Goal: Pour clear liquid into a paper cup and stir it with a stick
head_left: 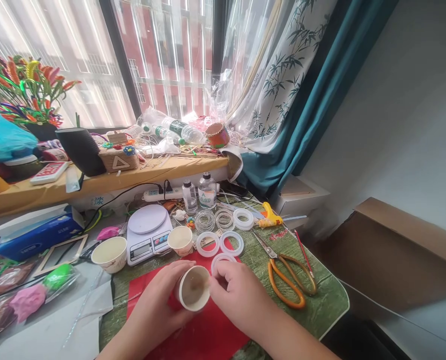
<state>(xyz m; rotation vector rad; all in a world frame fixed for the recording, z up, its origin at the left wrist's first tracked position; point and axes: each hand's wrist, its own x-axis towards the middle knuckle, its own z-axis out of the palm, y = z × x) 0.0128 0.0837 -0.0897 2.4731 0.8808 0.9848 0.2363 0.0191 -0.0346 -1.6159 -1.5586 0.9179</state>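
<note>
My left hand (pixel 162 300) is wrapped round a white paper cup (pixel 194 288), tilted so that its inside shows, with some cloudy liquid at the bottom. My right hand (pixel 241 295) is closed in a pinch at the cup's right rim; whether it holds anything there is hidden. Both hands are over a red sheet (pixel 208 336). Just beyond my right hand lies a white ring mould (pixel 223 259), partly covered by the fingers. Two more ring moulds (pixel 208 244) lie behind it, beside a second paper cup (pixel 180 241).
A kitchen scale (pixel 148 232) and another cup (pixel 109 254) stand at the left. Orange-handled scissors (pixel 286 280), a pencil (pixel 304 254) and a yellow glue gun (pixel 271 215) lie at the right. Two bottles (pixel 207 191) stand behind. A blue tissue pack (pixel 39 235) is far left.
</note>
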